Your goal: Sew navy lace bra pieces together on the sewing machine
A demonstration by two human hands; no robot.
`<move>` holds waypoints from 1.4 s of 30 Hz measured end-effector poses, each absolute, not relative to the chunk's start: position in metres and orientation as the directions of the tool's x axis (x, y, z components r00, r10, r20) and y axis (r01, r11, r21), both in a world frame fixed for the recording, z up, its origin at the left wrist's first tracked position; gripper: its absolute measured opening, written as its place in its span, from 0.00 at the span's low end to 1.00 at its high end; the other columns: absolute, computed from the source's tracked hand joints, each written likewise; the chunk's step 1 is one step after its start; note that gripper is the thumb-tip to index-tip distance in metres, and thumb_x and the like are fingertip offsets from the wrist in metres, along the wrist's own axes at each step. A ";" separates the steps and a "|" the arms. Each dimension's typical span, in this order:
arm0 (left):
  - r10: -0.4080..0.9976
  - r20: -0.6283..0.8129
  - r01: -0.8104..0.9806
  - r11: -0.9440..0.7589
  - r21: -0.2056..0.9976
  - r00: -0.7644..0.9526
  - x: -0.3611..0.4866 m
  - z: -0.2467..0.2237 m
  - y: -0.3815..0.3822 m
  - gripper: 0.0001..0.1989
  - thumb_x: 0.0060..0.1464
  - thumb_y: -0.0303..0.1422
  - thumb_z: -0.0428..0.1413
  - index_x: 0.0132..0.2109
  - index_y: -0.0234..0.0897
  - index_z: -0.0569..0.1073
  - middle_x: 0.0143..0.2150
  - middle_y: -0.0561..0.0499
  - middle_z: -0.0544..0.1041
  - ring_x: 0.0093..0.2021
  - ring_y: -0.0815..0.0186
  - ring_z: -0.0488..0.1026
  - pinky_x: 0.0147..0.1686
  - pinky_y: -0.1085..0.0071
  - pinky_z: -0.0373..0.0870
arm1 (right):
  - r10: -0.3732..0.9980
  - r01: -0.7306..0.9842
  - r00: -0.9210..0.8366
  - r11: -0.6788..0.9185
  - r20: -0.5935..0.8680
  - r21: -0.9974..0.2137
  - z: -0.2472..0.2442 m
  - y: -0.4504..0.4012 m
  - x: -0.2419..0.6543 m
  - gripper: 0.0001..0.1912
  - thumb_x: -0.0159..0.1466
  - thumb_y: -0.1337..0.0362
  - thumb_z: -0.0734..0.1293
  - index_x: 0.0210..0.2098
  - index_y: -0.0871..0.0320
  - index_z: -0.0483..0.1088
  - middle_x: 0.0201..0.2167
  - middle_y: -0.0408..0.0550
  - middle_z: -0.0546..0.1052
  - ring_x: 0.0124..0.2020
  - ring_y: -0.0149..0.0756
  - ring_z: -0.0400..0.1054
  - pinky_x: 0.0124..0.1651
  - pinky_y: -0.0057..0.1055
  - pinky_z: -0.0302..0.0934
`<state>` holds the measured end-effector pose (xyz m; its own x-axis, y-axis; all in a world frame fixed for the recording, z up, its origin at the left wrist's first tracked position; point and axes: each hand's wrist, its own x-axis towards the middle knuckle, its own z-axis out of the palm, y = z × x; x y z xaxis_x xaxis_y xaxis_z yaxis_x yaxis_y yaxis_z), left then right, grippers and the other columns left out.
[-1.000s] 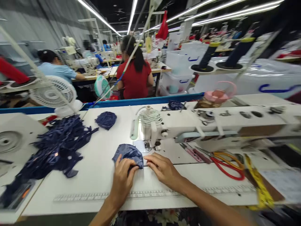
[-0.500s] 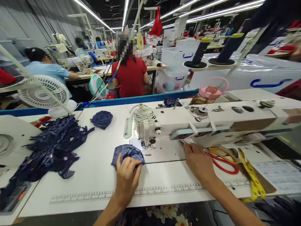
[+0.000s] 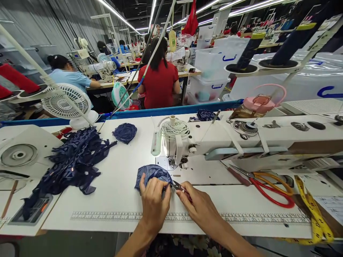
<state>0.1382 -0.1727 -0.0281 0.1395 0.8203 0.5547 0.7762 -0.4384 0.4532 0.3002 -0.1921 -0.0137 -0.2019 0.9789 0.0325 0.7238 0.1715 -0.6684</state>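
A gathered piece of dark blue fabric (image 3: 151, 173) lies on the white sewing table, just in front of the sewing machine's needle area (image 3: 174, 162). My left hand (image 3: 156, 200) pinches its near right edge. In my right hand (image 3: 199, 205) is a small pair of thread snips (image 3: 178, 185), its blades touching the fabric edge beside my left fingertips. My right fingers are wrapped round the snips' handle, which is mostly covered.
Behind on the left are a round blue piece (image 3: 125, 133) and a pile of blue strips (image 3: 75, 157). Scissors (image 3: 273, 185), a yellow measuring tape (image 3: 312, 210) and a brown-handled tool (image 3: 238, 176) lie right. Two people sit beyond the table.
My right hand has come left from under the machine arm to the fabric, now with snips in it. My left hand still pinches the fabric. The view has shifted.
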 end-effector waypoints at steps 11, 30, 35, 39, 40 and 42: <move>0.700 0.679 0.760 -0.560 0.330 0.221 0.129 -0.033 -0.172 0.09 0.58 0.22 0.55 0.44 0.39 0.70 0.31 0.56 0.74 0.30 0.70 0.72 0.64 0.41 0.46 | 0.937 0.982 -0.107 0.152 0.331 -0.113 -0.042 -0.174 0.351 0.18 0.72 0.59 0.51 0.37 0.58 0.68 0.25 0.48 0.75 0.21 0.36 0.67 0.21 0.29 0.49; 0.916 0.373 0.483 -0.397 0.780 0.150 0.117 -0.023 -0.179 0.03 0.59 0.29 0.54 0.36 0.40 0.70 0.31 0.56 0.74 0.34 0.67 0.73 0.61 0.53 0.60 | 0.920 0.149 -0.391 0.090 0.025 -0.985 0.005 -0.167 0.300 0.08 0.64 0.61 0.65 0.39 0.53 0.75 0.32 0.43 0.73 0.28 0.30 0.67 0.30 0.25 0.62; 0.947 0.272 0.345 -0.316 0.884 0.170 0.121 -0.022 -0.179 0.05 0.61 0.32 0.54 0.41 0.41 0.75 0.35 0.51 0.76 0.38 0.65 0.72 0.49 0.64 0.69 | 0.958 0.284 -0.283 0.125 0.041 -0.951 -0.001 -0.172 0.300 0.09 0.66 0.59 0.63 0.32 0.55 0.69 0.26 0.41 0.70 0.26 0.30 0.62 0.26 0.25 0.55; 0.961 0.239 0.296 -0.270 0.916 0.137 0.127 -0.019 -0.181 0.06 0.61 0.32 0.54 0.38 0.40 0.75 0.34 0.51 0.74 0.37 0.65 0.71 0.38 0.70 0.70 | 0.971 0.304 -0.239 0.099 0.025 -0.948 -0.006 -0.175 0.299 0.11 0.67 0.56 0.61 0.34 0.55 0.68 0.26 0.41 0.69 0.27 0.31 0.61 0.27 0.25 0.52; 0.965 0.228 0.290 -0.256 0.922 0.127 0.128 -0.017 -0.182 0.06 0.61 0.33 0.54 0.38 0.39 0.75 0.34 0.50 0.73 0.37 0.64 0.71 0.37 0.70 0.70 | 0.974 0.290 -0.227 0.082 0.014 -0.953 -0.007 -0.175 0.298 0.11 0.67 0.55 0.62 0.34 0.55 0.68 0.26 0.41 0.68 0.27 0.30 0.60 0.26 0.25 0.51; 0.972 0.208 0.277 -0.231 0.933 0.110 0.130 -0.014 -0.183 0.06 0.60 0.35 0.55 0.36 0.39 0.74 0.33 0.50 0.72 0.36 0.64 0.71 0.37 0.69 0.71 | 0.979 0.249 -0.206 0.049 -0.003 -0.967 -0.008 -0.176 0.295 0.12 0.66 0.54 0.63 0.33 0.55 0.68 0.24 0.40 0.67 0.26 0.30 0.58 0.26 0.25 0.50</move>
<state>0.1302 -0.1832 -0.0142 0.1099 0.9719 0.2084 0.2773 -0.2313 0.9325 0.2947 -0.1763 -0.0076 -0.2057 0.9786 -0.0031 0.2488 0.0492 -0.9673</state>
